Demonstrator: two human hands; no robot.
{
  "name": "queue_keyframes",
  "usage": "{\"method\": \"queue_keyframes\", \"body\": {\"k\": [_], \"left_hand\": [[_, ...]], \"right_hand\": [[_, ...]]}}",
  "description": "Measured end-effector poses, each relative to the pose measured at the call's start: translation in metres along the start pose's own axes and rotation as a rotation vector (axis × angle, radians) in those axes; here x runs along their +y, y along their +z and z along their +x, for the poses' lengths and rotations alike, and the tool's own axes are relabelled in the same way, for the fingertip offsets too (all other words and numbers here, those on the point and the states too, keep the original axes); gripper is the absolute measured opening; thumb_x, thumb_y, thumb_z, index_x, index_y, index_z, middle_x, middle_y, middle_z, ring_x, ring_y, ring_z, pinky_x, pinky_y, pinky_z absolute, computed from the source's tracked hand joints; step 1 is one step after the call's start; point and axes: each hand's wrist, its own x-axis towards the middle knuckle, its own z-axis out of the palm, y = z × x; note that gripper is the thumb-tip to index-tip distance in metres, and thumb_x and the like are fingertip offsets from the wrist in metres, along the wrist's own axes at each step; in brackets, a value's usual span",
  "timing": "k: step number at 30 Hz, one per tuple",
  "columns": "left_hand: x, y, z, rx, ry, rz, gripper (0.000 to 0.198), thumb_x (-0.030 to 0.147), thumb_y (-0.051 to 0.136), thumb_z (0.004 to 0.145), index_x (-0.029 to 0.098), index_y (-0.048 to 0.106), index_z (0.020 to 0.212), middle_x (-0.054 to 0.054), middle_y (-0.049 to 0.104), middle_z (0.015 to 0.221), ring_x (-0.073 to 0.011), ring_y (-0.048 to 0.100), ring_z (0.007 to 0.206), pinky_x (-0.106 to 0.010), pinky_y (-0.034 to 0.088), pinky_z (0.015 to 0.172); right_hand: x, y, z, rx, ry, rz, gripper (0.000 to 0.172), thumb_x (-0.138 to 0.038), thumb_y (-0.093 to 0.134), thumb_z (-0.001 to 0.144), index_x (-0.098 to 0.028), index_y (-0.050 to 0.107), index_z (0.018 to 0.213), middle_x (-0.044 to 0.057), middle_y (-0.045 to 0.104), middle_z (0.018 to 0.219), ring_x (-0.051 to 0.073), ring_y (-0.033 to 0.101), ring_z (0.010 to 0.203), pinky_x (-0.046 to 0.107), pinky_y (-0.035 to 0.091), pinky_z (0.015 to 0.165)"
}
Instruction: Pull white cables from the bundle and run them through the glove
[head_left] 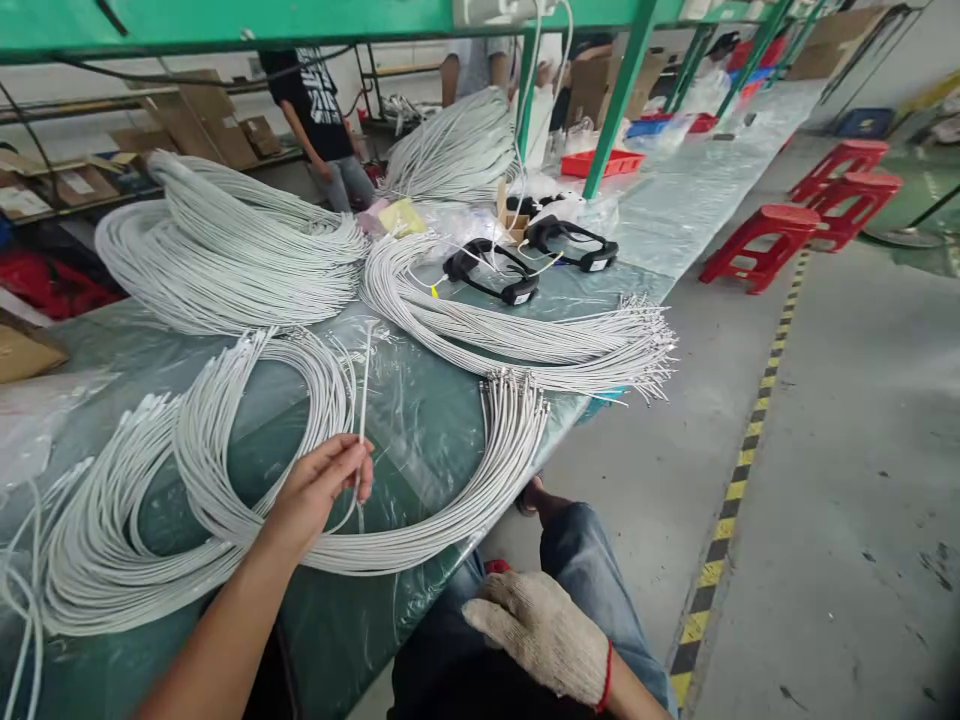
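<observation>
My left hand point(322, 485) is bare and closed, pinching one white cable point(364, 400) between thumb and fingers. The cable's upper end stands up above my fingers. Below and around this hand lies a large curved bundle of white cables point(420, 545) on the plastic-covered table, its metal-tipped ends fanned at the right. A coiled loop of white cables point(199, 440) is just left of my hand. My right hand point(551, 635), in a knitted glove with a red cuff, hovers over my lap, off the table. Its fingers look loosely extended, holding nothing visible.
Big cable coils point(232, 245) stand at the back left, and another cable bundle point(540, 340) reaches past the table's right edge. Two black headsets point(491, 270) lie behind it. Green posts point(619, 105) rise from the table. Red stools point(761, 245) stand right; people are across the table.
</observation>
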Motion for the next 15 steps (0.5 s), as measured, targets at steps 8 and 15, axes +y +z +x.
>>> {"method": "queue_keyframes", "body": {"k": [8, 15], "left_hand": [[-0.044, 0.042, -0.029, -0.35, 0.003, 0.824, 0.068, 0.026, 0.074, 0.067, 0.015, 0.058, 0.132, -0.021, 0.062, 0.143, -0.0388, 0.054, 0.139, -0.052, 0.042, 0.115], [-0.044, 0.038, -0.02, -0.383, 0.14, 0.846, 0.022, 0.043, 0.045, 0.09, 0.026, 0.058, 0.091, -0.003, 0.078, 0.091, -0.0283, 0.075, 0.096, -0.033, 0.05, 0.079]], "right_hand": [[-0.023, -0.005, 0.005, -0.022, -0.025, -0.027, 0.067, -0.077, 0.041, 0.098, -0.021, 0.077, 0.096, 0.003, 0.074, 0.08, 0.016, 0.063, 0.071, 0.024, 0.038, 0.063], [-0.036, -0.015, 0.013, 0.004, 0.01, 0.405, 0.073, -0.085, 0.051, 0.088, -0.018, 0.076, 0.105, 0.005, 0.074, 0.088, 0.019, 0.071, 0.083, 0.023, 0.05, 0.07]]}}
